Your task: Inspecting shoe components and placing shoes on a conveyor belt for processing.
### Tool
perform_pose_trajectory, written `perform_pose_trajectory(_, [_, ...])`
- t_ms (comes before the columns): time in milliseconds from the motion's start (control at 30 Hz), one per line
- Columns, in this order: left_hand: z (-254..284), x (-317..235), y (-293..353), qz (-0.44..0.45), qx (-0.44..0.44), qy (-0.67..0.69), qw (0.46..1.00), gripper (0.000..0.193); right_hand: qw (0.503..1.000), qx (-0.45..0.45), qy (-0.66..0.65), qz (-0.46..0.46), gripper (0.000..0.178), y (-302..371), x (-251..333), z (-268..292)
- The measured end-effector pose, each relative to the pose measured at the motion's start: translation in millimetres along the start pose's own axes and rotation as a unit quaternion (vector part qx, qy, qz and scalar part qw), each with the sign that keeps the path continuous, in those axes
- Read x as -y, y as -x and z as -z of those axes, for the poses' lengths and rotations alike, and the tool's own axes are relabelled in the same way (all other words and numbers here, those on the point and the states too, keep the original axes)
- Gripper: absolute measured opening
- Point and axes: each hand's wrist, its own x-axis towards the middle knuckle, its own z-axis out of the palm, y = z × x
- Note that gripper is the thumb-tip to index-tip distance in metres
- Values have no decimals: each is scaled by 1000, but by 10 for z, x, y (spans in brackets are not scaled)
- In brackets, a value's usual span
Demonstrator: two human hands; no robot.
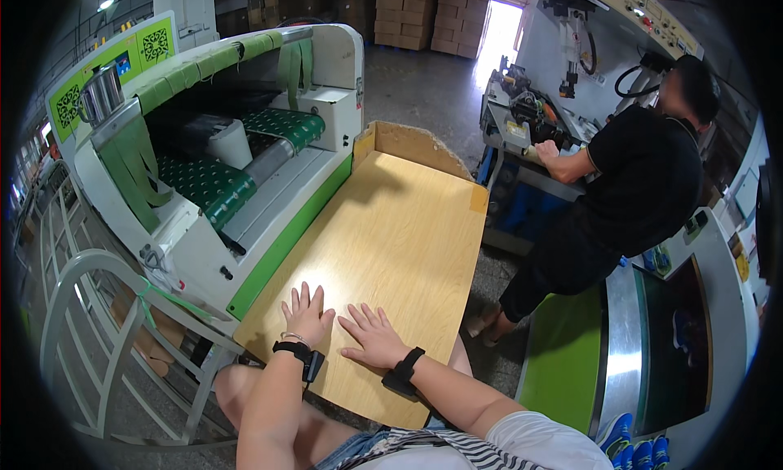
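Left hand (306, 317), right hand (375, 339) palm-down on wood-grain tabletop (408, 246), fingers spread, gripping nothing. Likely pause; any reach to green belt (285, 127) left of tabletop needs hands lifted.

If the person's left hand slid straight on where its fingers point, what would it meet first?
Sliding over the wood-grain board, the left hand would probably first meet the green strip along the white machine; fisheye bend leaves the exact spot unclear.

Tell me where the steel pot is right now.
In the head view, the steel pot stands at upper left, on the left end of the conveyor machine, just left of the green-wrapped bar.
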Motion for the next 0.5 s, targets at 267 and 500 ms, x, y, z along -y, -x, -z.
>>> perform_pose_trajectory(267, [23, -26, 9, 2, 3, 2, 1000, 71, 1000, -3, -2, 1, 82, 3, -13, -16])
perform_pose_trajectory(500, [21, -25, 11, 3, 2, 1, 1000, 71, 1000, -2, -7, 0, 82, 0, -11, -3])
